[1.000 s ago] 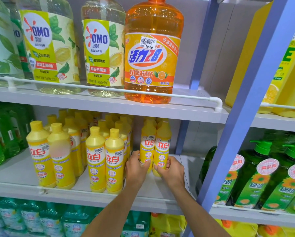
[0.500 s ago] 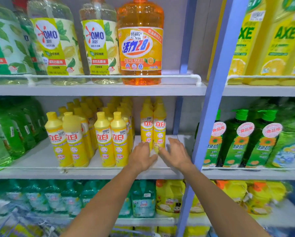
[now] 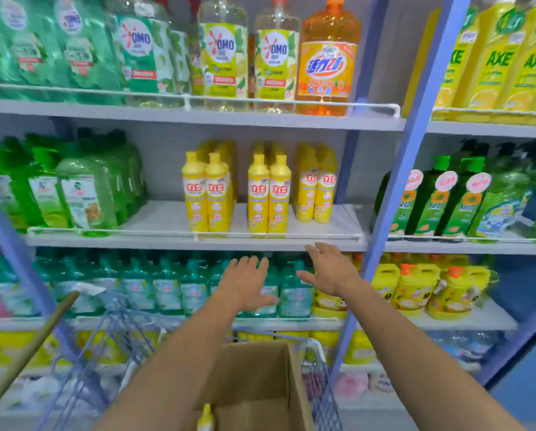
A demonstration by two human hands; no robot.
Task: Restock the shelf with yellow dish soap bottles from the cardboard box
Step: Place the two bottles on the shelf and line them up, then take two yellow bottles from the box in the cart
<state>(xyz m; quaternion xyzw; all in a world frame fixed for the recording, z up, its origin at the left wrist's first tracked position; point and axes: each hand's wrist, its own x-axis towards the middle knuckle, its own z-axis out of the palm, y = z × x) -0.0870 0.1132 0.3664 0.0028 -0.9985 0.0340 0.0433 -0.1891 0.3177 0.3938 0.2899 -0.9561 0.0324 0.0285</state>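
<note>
Yellow dish soap bottles [image 3: 268, 194] stand in three paired rows on the middle shelf [image 3: 198, 241], the rightmost pair [image 3: 316, 188] set further back. My left hand [image 3: 246, 283] and my right hand [image 3: 332, 270] hover below the shelf's front rail, both empty with fingers spread. Beneath my forearms sits an open cardboard box [image 3: 260, 377] in a wire cart [image 3: 322, 387]. One yellow bottle top [image 3: 206, 416] pokes up at the box's near edge. The rest of the box's inside is hidden by my left arm.
Large OMO and orange detergent bottles [image 3: 327, 60] fill the upper shelf. Green bottles [image 3: 83, 194] stand left of the yellow ones, teal bottles [image 3: 167, 287] on the shelf below. A blue upright post [image 3: 394, 188] divides the bays. A wooden handle [image 3: 27, 353] leans at lower left.
Both hands let go of the rightmost bottle pair and drew back down below the shelf edge. The view pulled back, bringing the cart and cardboard box into sight.
</note>
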